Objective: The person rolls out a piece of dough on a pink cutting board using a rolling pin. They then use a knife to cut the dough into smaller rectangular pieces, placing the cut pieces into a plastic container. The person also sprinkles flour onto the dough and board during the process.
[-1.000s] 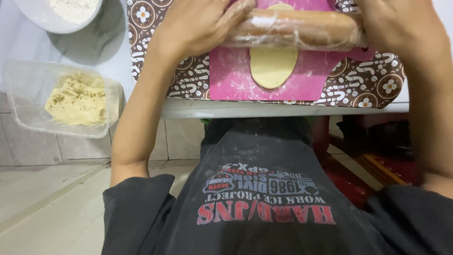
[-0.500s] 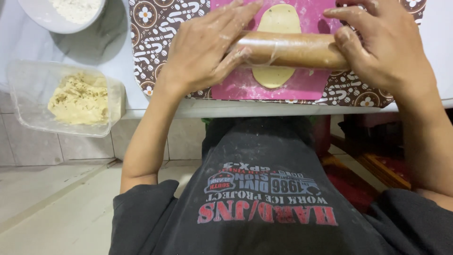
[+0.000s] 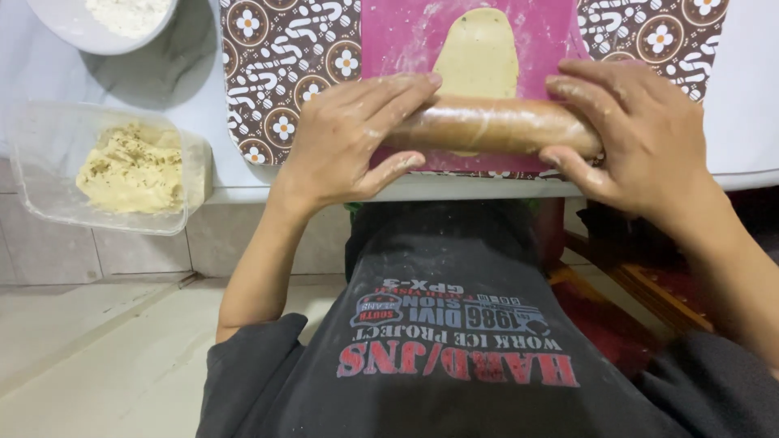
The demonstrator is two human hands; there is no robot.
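Rolled nearer the table edge since the earlier frame: wooden rolling pin [image 3: 495, 126], both hands riding along.
Left hand [image 3: 349, 138] and right hand [image 3: 633, 134] lie flat, fingers spread, on its ends; oval dough [image 3: 479, 53] on pink mat [image 3: 398, 40].

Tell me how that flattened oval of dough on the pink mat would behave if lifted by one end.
The dough oval looks rolled thin, so it would probably droop and stretch. Flour dusting on the pink mat suggests it may peel off without much sticking. Its near end lies under the rolling pin, pinned for now.
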